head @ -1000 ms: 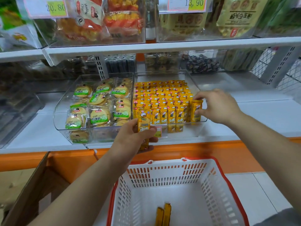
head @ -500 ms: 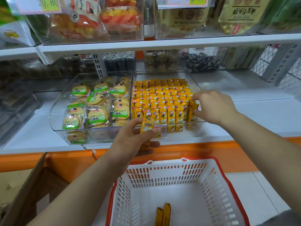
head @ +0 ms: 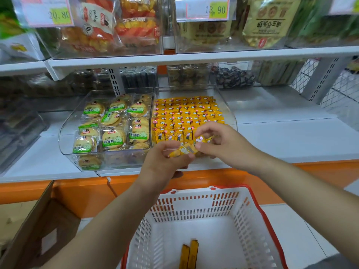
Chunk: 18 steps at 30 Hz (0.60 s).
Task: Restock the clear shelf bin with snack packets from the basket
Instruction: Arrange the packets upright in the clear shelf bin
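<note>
A clear shelf bin [head: 227,105] on the white shelf holds several rows of upright yellow snack packets [head: 186,115]. In front of its lower edge my left hand [head: 165,164] holds a yellow packet [head: 183,150] by one end. My right hand [head: 219,144] pinches the other end of that packet with thumb and fingers. Below, a white basket with a red rim [head: 258,214] holds two yellow packets [head: 189,253] lying on its floor.
A second clear bin [head: 66,133] with round green-labelled biscuit packs sits left of the yellow bin. An upper shelf [head: 194,57] carries bagged snacks and price tags. An open cardboard box [head: 38,226] stands at lower left, against the orange shelf base [head: 81,193].
My right hand left the bin's right front corner and came left to meet my left hand. Both hands now hold the one packet, which my left hand has tipped sideways.
</note>
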### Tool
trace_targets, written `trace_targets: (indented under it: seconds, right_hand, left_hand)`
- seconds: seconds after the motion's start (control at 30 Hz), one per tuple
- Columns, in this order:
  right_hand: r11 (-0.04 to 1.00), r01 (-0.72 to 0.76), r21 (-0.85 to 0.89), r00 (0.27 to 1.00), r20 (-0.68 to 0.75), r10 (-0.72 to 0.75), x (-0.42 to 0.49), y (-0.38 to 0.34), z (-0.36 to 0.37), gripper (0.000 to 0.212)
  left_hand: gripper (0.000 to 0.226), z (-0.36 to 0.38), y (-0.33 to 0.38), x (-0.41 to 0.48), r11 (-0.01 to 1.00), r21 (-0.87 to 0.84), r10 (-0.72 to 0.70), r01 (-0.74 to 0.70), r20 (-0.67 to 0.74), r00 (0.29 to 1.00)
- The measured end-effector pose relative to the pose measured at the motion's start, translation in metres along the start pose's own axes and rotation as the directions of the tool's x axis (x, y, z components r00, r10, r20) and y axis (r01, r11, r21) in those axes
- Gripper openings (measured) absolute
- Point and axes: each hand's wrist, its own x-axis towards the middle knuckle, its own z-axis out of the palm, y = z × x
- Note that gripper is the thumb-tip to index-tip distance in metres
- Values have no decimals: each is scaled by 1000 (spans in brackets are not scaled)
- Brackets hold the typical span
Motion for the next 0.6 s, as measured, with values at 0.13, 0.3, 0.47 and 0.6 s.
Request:
trace_targets:
  seconds: [0.13,0.3,0.47,0.6]
  right_hand:
    - [996,-81,26,993,85,78,-9,3,-1,18]
    - [997,-40,-67,994,95,46,-14,3,6,12]
    - [978,-95,187,992,-64,109,-11,-1,-9,33]
    - [988,-50,148,995,-73,62,-5,1,-31,26]
  left_hand:
    - [51,0,1,1,998,-52,26,-30,-70,997]
    - [28,5,0,0,998,-53,37,-39,-34,999]
    - [29,21,2,-4,996,19,93,-93,-41,995]
    - [22,30,12,5,960,142,243,-239,-11,970]
